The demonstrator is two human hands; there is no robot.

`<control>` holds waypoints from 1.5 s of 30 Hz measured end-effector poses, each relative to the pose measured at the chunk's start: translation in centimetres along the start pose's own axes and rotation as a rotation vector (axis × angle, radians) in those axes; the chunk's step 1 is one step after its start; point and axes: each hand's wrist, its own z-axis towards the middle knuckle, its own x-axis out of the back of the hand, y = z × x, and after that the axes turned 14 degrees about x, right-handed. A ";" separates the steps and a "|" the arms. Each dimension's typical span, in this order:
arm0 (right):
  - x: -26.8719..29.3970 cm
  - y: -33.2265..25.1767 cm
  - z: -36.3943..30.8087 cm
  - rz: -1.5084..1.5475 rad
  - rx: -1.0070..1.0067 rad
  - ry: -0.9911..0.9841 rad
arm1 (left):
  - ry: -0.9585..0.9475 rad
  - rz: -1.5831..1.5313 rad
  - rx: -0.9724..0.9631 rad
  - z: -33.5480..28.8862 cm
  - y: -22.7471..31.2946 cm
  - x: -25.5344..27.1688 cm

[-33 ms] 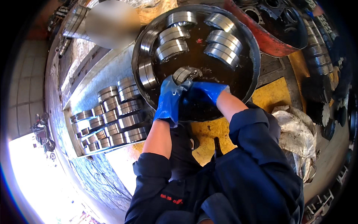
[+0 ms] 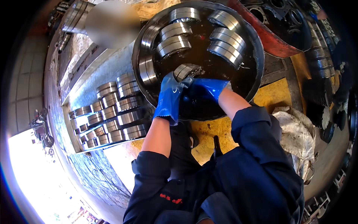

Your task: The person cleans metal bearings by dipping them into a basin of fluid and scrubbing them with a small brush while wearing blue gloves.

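A steel roller bearing [image 2: 186, 71] is tilted in the dark liquid of a round black tub [image 2: 260, 71]. My left hand [image 2: 170, 91], in a wet blue rubber glove, grips its near left side. My right hand [image 2: 209, 89], gloved alike, reaches in from the right and closes against the bearing's near edge, close to the left fingertips; its fingers are partly lost in shadow. Around them in the tub stand more bearings: a stack on the left [image 2: 173, 45], another on the right [image 2: 226, 46], and some along the left wall [image 2: 147, 70].
To the left, a shallow metal tray [image 2: 71, 130] holds rows of shiny bearings [image 2: 128, 102]. A red-rimmed basin [image 2: 266, 35] with dark ring-shaped parts stands at the far right. A whitish sack [image 2: 294, 130] lies to my right, and a small red scrap [image 2: 202, 37] floats in the tub.
The view has shifted slightly, so the tub's bearings and the tray appear a little displaced. My hands stay on the same bearing, which sits slightly lower against my gloves.
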 end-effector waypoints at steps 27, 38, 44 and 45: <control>1.3 -2.2 0.5 0.003 -0.036 -0.165 | 0.104 0.010 -0.120 0.2 -0.9 0.2; -3.3 0.2 0.4 -0.003 -0.173 0.117 | 0.029 -0.033 -0.072 2.4 -3.4 -1.9; -0.3 -1.1 0.9 0.244 -0.102 0.002 | -0.104 -0.334 -0.024 3.0 -5.3 -0.9; 0.6 0.2 0.0 0.253 -0.141 0.007 | -0.031 -0.131 -0.066 1.0 -0.8 -0.6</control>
